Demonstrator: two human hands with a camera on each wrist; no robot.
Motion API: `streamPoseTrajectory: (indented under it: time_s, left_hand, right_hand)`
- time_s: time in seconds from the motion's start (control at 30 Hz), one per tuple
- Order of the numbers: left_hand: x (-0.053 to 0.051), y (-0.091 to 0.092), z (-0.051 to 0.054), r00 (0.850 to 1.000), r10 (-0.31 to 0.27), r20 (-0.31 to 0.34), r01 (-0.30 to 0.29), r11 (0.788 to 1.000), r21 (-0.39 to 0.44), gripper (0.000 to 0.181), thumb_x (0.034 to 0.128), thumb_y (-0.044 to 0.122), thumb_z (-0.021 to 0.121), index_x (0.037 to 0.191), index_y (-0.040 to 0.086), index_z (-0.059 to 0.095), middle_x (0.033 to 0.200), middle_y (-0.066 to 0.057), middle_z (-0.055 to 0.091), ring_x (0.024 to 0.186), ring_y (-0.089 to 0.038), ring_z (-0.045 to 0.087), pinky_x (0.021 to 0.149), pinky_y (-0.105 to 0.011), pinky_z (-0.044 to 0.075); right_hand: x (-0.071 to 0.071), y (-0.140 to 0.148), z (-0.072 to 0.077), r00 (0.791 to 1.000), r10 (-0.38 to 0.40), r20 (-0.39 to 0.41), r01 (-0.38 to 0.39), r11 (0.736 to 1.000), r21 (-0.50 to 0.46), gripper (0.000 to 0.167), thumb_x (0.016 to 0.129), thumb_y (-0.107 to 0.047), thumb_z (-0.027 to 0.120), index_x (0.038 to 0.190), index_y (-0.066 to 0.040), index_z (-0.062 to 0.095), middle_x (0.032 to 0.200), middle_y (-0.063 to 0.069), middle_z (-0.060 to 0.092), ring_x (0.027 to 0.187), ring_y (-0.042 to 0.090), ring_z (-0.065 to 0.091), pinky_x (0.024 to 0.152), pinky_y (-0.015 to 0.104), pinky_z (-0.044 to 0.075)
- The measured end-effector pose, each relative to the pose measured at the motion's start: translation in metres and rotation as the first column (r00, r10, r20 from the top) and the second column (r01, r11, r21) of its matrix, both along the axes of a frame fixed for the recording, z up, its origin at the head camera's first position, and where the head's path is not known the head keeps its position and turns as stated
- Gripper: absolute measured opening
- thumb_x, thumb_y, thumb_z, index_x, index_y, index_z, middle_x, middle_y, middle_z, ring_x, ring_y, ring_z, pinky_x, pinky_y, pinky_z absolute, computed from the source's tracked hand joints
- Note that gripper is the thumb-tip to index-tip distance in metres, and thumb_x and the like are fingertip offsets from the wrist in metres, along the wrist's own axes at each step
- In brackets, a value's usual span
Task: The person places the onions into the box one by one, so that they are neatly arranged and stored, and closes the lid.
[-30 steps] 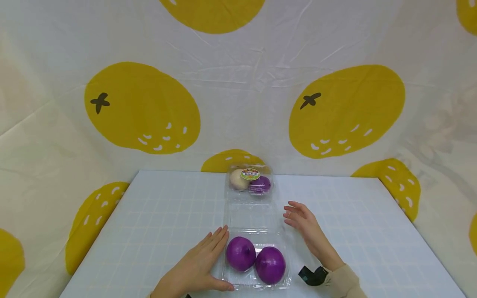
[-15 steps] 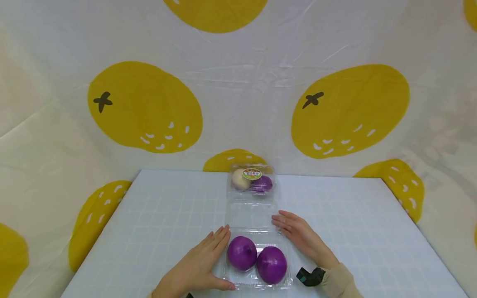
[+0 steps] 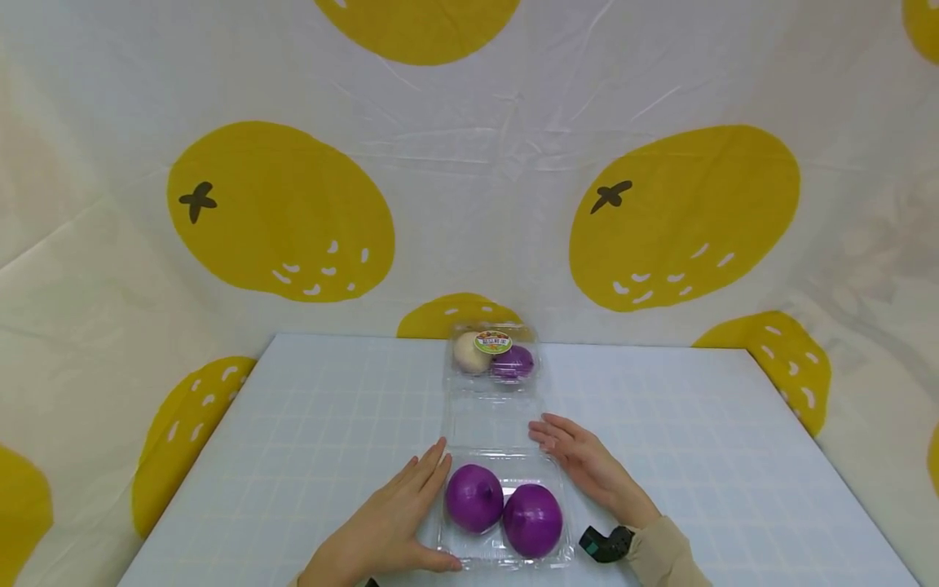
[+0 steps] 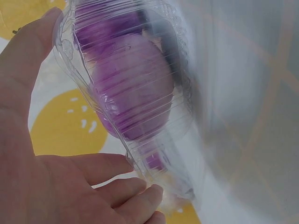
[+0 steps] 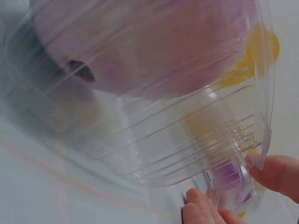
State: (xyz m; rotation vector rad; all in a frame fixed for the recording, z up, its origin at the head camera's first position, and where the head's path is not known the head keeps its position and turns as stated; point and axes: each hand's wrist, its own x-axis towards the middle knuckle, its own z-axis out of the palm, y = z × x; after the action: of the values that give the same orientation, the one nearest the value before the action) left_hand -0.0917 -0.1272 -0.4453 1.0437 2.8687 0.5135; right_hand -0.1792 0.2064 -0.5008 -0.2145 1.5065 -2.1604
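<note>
Two purple onions [image 3: 474,499] lie side by side in the bottom tray of a clear plastic clamshell box [image 3: 506,562], whose lid [image 3: 490,420] is laid back flat behind them. My left hand [image 3: 385,522] rests along the tray's left side with its fingers straight. Its thumb is at the near left corner and its fingertips are at the far left one. At the tray's far right corner, my right hand [image 3: 590,469] has its fingers extended by the lid's edge, thumb near the rim in the right wrist view. Whether that thumb touches the plastic I cannot tell.
Behind the lid stands a closed clear box [image 3: 493,379] with a white onion [image 3: 471,353], a purple onion [image 3: 513,364] and an oval label [image 3: 492,342]. A pale checked cloth covers the table [image 3: 345,408]. A cloth backdrop with yellow fruit prints [image 3: 282,212] hangs behind.
My right hand has come left and down from beside the lid to the tray's far right corner. The left hand, box and onions have stayed in place.
</note>
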Motion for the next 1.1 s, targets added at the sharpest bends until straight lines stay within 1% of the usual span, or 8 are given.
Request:
streamPoseTrajectory:
  time_s: [0.17, 0.4, 0.57, 0.63, 0.9, 1.1]
  left_hand:
    - [0.001, 0.0, -0.001, 1.0, 0.0, 0.01, 0.0, 1.0, -0.013, 0.12, 0.0738, 0.079, 0.063, 0.152, -0.005, 0.03, 0.161, -0.02, 0.023, 0.148, -0.031, 0.025, 0.116, -0.05, 0.027]
    - [0.002, 0.0, 0.0, 1.0, -0.013, -0.023, 0.012, 0.999, -0.029, 0.12, 0.0736, 0.079, 0.064, 0.151, -0.006, 0.031, 0.159, -0.021, 0.027, 0.147, -0.034, 0.025, 0.116, -0.05, 0.029]
    - [0.003, 0.0, 0.002, 0.999, -0.021, -0.041, 0.019, 0.999, -0.034, 0.12, 0.0737, 0.079, 0.064, 0.151, -0.007, 0.032, 0.159, -0.021, 0.027, 0.146, -0.035, 0.027, 0.115, -0.05, 0.03]
    - [0.003, 0.001, 0.002, 0.999, -0.021, -0.038, 0.02, 0.999, -0.036, 0.12, 0.0739, 0.079, 0.064, 0.151, -0.007, 0.032, 0.159, -0.021, 0.026, 0.146, -0.035, 0.027, 0.115, -0.05, 0.029]
    - [0.004, 0.002, 0.001, 0.999, -0.022, -0.032, 0.021, 0.999, -0.046, 0.121, 0.0735, 0.08, 0.063, 0.151, -0.008, 0.031, 0.159, -0.024, 0.025, 0.147, -0.035, 0.025, 0.116, -0.051, 0.028]
    - [0.007, 0.002, 0.003, 1.0, -0.014, -0.023, 0.013, 0.999, -0.052, 0.121, 0.0739, 0.081, 0.061, 0.151, -0.007, 0.031, 0.159, -0.022, 0.026, 0.146, -0.035, 0.026, 0.116, -0.05, 0.029]
  right_hand:
    - [0.0, 0.001, -0.002, 1.0, -0.002, 0.006, 0.002, 1.0, -0.003, 0.063, 0.102, 0.001, 0.042, 0.154, 0.008, 0.008, 0.157, 0.031, 0.022, 0.133, 0.016, 0.049, 0.108, 0.025, 0.04]
    - [0.0, 0.004, -0.001, 1.0, 0.008, -0.025, -0.008, 1.0, 0.005, 0.064, 0.101, 0.002, 0.043, 0.155, 0.006, 0.008, 0.155, 0.03, 0.029, 0.135, 0.023, 0.047, 0.108, 0.027, 0.04]
    - [0.001, 0.004, 0.0, 0.999, 0.014, -0.038, -0.014, 1.0, 0.008, 0.065, 0.101, 0.003, 0.043, 0.155, 0.006, 0.007, 0.154, 0.03, 0.031, 0.135, 0.025, 0.047, 0.109, 0.027, 0.04]
    - [0.001, 0.004, 0.002, 0.999, 0.013, -0.042, -0.012, 1.0, 0.012, 0.065, 0.1, 0.003, 0.044, 0.155, 0.006, 0.008, 0.154, 0.03, 0.031, 0.135, 0.025, 0.047, 0.108, 0.028, 0.041]
    - [0.003, 0.003, 0.005, 1.0, -0.018, -0.003, 0.018, 0.999, 0.027, 0.067, 0.099, 0.002, 0.049, 0.155, 0.005, 0.011, 0.151, 0.027, 0.039, 0.131, 0.023, 0.051, 0.106, 0.026, 0.043]
    - [0.005, 0.001, 0.008, 1.0, -0.02, 0.008, 0.019, 1.0, 0.012, 0.068, 0.098, 0.003, 0.049, 0.155, 0.005, 0.011, 0.151, 0.027, 0.039, 0.133, 0.026, 0.05, 0.105, 0.027, 0.044]
